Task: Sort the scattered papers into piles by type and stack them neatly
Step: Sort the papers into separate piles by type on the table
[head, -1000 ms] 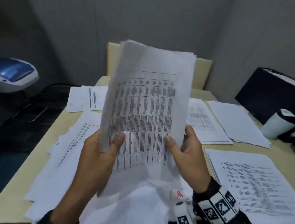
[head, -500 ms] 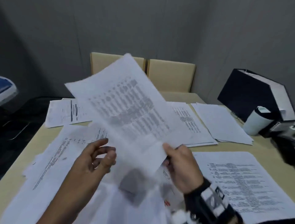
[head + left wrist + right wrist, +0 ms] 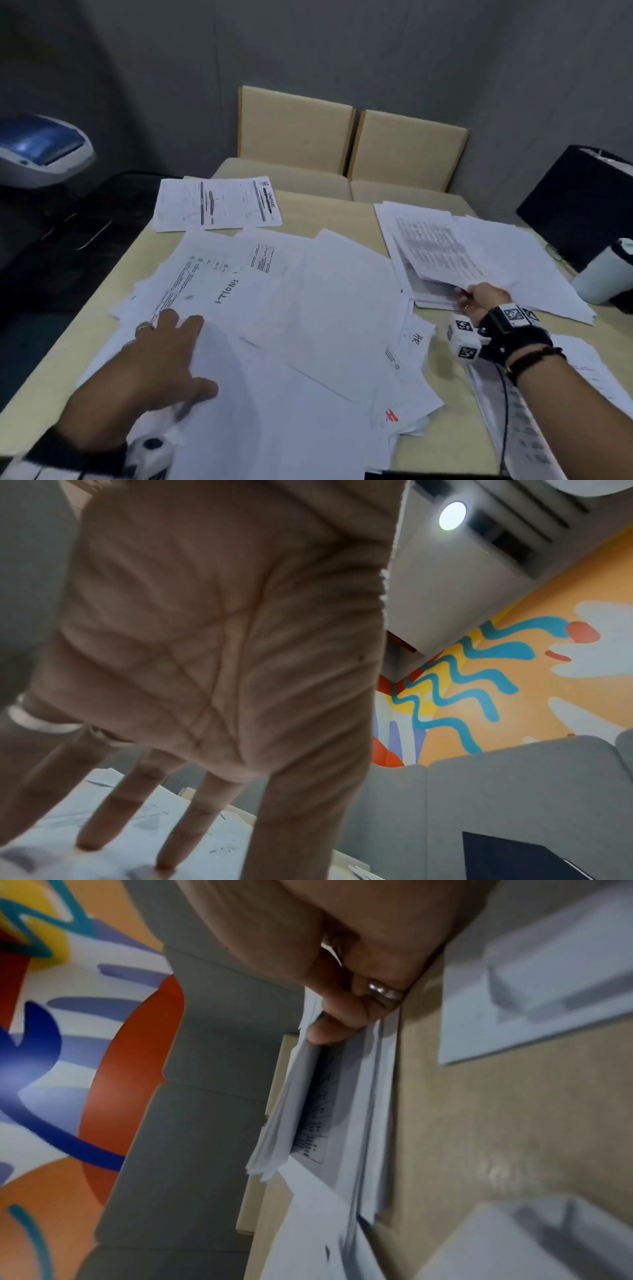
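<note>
With my right hand (image 3: pixel 479 301) pinching a table sheet (image 3: pixel 442 253) onto its pile and my left hand (image 3: pixel 161 356) flat on the loose heap (image 3: pixel 308 308), most sorting remains.

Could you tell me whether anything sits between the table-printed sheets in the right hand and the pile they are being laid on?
Nothing visible does. The right hand pinches the table-printed sheets just above the matching pile; only an open gap lies between them in the right wrist view. The blank-sheet pile lies beside them.
</note>
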A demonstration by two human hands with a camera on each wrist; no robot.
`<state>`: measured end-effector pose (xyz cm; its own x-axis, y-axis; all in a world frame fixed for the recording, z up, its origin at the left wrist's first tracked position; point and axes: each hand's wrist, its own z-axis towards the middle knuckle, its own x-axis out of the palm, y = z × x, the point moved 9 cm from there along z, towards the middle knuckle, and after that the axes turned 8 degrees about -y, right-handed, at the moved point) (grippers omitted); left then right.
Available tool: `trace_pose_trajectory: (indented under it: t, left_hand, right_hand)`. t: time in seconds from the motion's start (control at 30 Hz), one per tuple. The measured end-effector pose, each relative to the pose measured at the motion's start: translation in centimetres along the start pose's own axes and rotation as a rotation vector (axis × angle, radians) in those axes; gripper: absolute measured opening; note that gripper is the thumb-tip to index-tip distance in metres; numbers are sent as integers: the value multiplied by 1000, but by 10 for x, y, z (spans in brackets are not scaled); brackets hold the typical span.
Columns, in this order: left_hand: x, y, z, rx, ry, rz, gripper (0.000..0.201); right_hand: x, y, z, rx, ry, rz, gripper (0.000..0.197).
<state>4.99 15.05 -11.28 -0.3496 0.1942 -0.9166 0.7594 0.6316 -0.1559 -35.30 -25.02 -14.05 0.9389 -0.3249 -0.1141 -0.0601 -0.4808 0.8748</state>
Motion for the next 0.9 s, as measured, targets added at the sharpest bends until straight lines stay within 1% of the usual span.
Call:
trace_pose_trajectory:
  t: [0.07, 0.13, 0.17, 0.23, 0.27, 0.3, 0.33, 0.37, 0.4, 0.43, 0.47, 0.5, 0.53, 0.63, 0.7, 0.77, 0.8, 0.9]
  left_hand:
    - [1, 4, 2, 0, 11, -16, 104]
    - [-1, 9, 4, -31, 1, -21, 114]
    - [-1, 13, 4, -62, 1, -17, 119]
    - [-2, 23, 3, -143, -2, -10, 130]
    - [-3, 27, 3, -173, -9, -12, 131]
    - [-4, 29, 2, -191, -15, -15, 128]
    - [-6, 29, 1, -200, -21, -20, 125]
    - [-7, 29, 1, -202, -25, -28, 122]
    - [-8, 27, 0, -197, -34, -40, 119]
    - [-10, 26, -1, -192, -43, -53, 116]
    - [-11, 25, -2, -187, -53, -65, 113]
    - [-12, 25, -2, -185, -61, -77, 110]
    - [-12, 24, -3, -184, -70, -89, 107]
    - [-14, 23, -3, -172, -96, -128, 98]
    - [-16, 23, -3, -159, -111, -169, 91]
    - [-19, 26, -3, -160, -131, -232, 82]
    - [-21, 28, -3, -165, -148, -261, 77]
    - [-27, 36, 0, -177, -191, -339, 63]
  right_hand:
    - [-2, -1, -6, 1, 3, 7, 22]
    - [-12, 0, -25, 20, -18, 83, 17]
    - [-19, -3, -37, 3, -26, 87, 20]
    - [-34, -11, -49, -72, -59, -11, 72]
    - [-33, -15, -62, -147, -36, -116, 87]
    - [-25, -19, -82, -240, 32, -220, 87]
    - [-8, -26, -108, -333, 138, -331, 83]
    - [10, -35, -133, -406, 245, -470, 85]
    - [27, -46, -159, -484, 348, -627, 95]
    - [41, -56, -186, -559, 419, -793, 110]
    - [50, -64, -202, -635, 460, -937, 126]
    - [56, -71, -214, -692, 473, -1067, 137]
    - [60, -75, -218, -713, 456, -1152, 143]
    - [67, -82, -217, -707, 415, -1289, 145]
    - [68, -79, -216, -702, 395, -1311, 144]
    - [65, -76, -212, -665, 377, -1271, 142]
    - [63, -73, -211, -637, 375, -1239, 144]
    - [57, -69, -193, -558, 372, -1154, 162]
